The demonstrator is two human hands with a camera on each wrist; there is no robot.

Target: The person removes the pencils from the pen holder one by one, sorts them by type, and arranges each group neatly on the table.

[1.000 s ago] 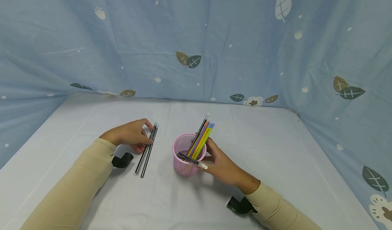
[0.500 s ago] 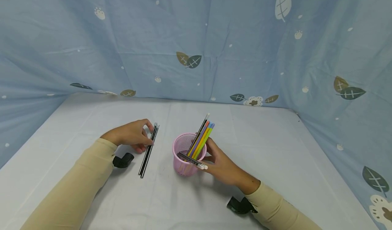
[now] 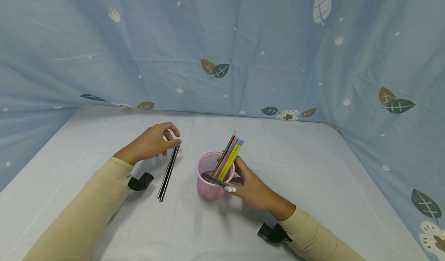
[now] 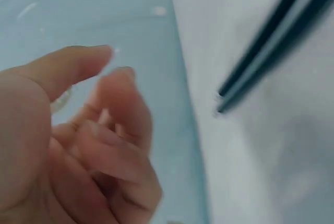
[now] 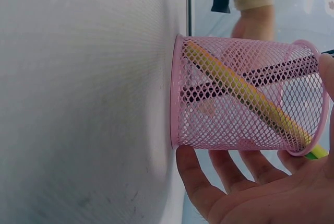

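My right hand (image 3: 255, 187) holds a pink mesh pencil cup (image 3: 209, 193) on the table, thumb at the rim and fingers along its side. Inside lean colored pencils (image 3: 227, 160) and a black pencil (image 3: 227, 147) to the back right. Black pencils with white ends (image 3: 219, 182) slant over the front rim near the thumb. Left of the cup, two black pencils (image 3: 168, 174) lie side by side on the table. My left hand (image 3: 153, 141) hovers at their far ends with fingers loosely bent. Nothing is between its thumb and fingertips in the left wrist view, where the pencils (image 4: 266, 46) appear apart from it.
A white cloth covers the table (image 3: 295, 156). Behind it hangs a blue curtain (image 3: 278, 33) with leaf prints. Black wrist devices (image 3: 140, 182) show below both forearms.
My left hand has let go of the two black pencils and moved up toward their far ends. Earlier those pencils were drawn together side by side. The right hand and cup stay put.
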